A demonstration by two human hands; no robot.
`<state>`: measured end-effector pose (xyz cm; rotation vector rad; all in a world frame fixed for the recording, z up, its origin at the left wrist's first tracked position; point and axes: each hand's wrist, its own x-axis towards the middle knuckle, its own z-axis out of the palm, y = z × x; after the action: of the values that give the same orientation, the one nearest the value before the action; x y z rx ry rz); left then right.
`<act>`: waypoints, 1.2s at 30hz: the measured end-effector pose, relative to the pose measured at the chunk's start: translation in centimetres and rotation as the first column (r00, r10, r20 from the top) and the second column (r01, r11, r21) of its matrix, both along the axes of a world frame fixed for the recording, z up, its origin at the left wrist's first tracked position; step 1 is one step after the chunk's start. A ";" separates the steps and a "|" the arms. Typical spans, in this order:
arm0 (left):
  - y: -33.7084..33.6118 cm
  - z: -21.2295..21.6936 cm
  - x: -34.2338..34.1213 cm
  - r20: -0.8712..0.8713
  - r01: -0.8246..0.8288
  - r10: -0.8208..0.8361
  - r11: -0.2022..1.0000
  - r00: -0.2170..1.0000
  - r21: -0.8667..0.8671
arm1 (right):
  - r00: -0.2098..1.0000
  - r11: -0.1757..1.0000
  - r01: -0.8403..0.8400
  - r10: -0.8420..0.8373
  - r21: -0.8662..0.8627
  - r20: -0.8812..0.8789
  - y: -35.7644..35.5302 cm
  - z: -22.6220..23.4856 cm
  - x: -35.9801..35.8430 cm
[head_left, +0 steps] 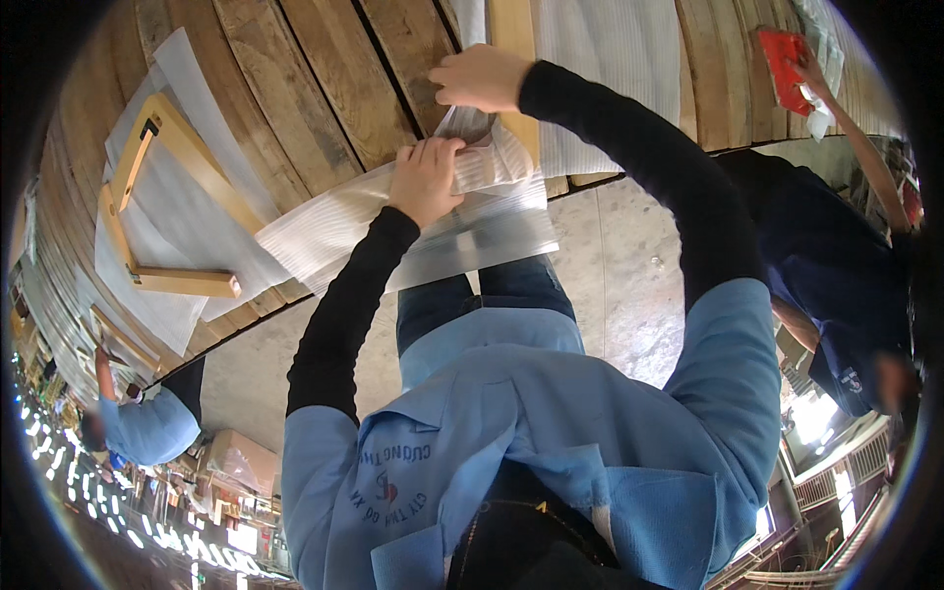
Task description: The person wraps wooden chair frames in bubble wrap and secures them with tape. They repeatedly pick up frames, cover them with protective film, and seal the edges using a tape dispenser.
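Observation:
My left hand (425,179) grips a white ribbed foam sheet (334,221) that hangs over the front edge of a wooden plank table (315,88). A clear plastic layer (492,241) droops below the sheet. My right hand (480,77) is a little farther in and pinches the same sheet where it bunches against a pale wooden slat (515,29). Both arms wear black sleeves. The slat's lower part is hidden under the foam and my hands.
A pale wooden frame piece (167,187) lies on another foam sheet (187,79) at the left. More ribbed foam (610,59) covers the table on the right. A co-worker in dark blue (836,265) reaches to a red item (784,59). Another person (147,423) stands lower left.

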<state>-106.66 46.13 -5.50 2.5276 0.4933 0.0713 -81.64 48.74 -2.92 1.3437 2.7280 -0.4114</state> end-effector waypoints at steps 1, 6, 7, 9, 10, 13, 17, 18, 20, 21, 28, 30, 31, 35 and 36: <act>0.0 0.2 -0.7 -0.044 -0.049 0.048 0.999 0.998 -0.013 | 0.998 0.999 0.018 -0.015 0.051 -0.066 -0.9 1.8 0.1; 0.6 -0.1 -3.0 -0.050 -0.212 0.210 0.976 0.976 -0.051 | 0.983 0.986 0.164 -0.161 0.023 -0.085 -11.5 6.8 3.1; 0.5 -0.2 -3.1 -0.043 -0.236 0.234 0.970 0.971 -0.052 | 0.974 0.981 0.192 -0.190 0.008 -0.124 -13.5 6.1 3.4; 0.5 0.5 -2.4 -0.096 -0.246 0.240 0.967 0.966 -0.061 | 0.946 0.966 0.259 -0.257 -0.015 -0.198 -16.7 4.1 3.4; 0.5 1.0 -2.2 -0.126 -0.247 0.238 0.967 0.963 -0.065 | 0.937 0.956 0.292 -0.288 -0.009 -0.196 -17.7 2.8 2.9; 0.6 1.3 -1.1 -0.300 -0.277 0.250 0.960 0.920 -0.050 | 0.902 0.924 0.382 -0.372 0.001 -0.220 -19.6 -1.7 1.4; 0.1 4.8 1.8 -0.262 -0.181 0.185 0.983 0.947 0.039 | 0.832 0.861 0.506 -0.476 0.039 -0.286 -21.2 -4.5 -0.2; -0.5 4.9 2.7 -0.209 -0.098 0.104 0.994 0.972 0.042 | 0.810 0.850 0.528 -0.502 0.005 -0.303 -21.6 -4.4 -0.7; -2.3 4.3 3.7 -0.192 0.029 -0.019 0.998 0.981 0.050 | 0.767 0.823 0.567 -0.545 -0.040 -0.340 -21.5 -4.0 -1.1; -4.4 3.3 3.3 -0.232 0.064 -0.053 0.997 0.971 0.039 | 0.773 0.834 0.551 -0.520 -0.021 -0.364 -20.9 -3.5 -0.5; -8.4 3.1 3.9 -0.480 0.042 0.055 0.981 0.876 0.188 | 0.748 0.636 0.655 -0.621 0.408 -0.234 -0.7 -0.4 -0.8; -8.2 3.2 3.9 -0.492 0.048 0.052 0.981 0.869 0.189 | 0.669 0.559 0.706 -0.728 0.436 -0.150 5.1 -2.2 2.3; -8.1 2.7 3.8 -0.476 0.059 0.049 0.976 0.878 0.209 | 0.550 0.467 0.794 -0.825 0.388 -0.133 7.4 -2.4 4.0; -8.2 2.0 3.5 -0.483 0.053 0.003 0.993 0.876 0.102 | -0.064 -0.110 0.985 -0.948 0.132 -0.311 10.0 -4.7 14.3; -8.1 2.8 3.7 -0.502 0.031 -0.007 0.999 0.865 0.040 | -0.112 -0.173 0.975 -0.925 0.141 -0.363 9.1 -5.6 16.0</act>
<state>-102.93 38.07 -2.66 2.5852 0.6713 -0.6079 -65.67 57.81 -8.48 3.4376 0.9923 0.0890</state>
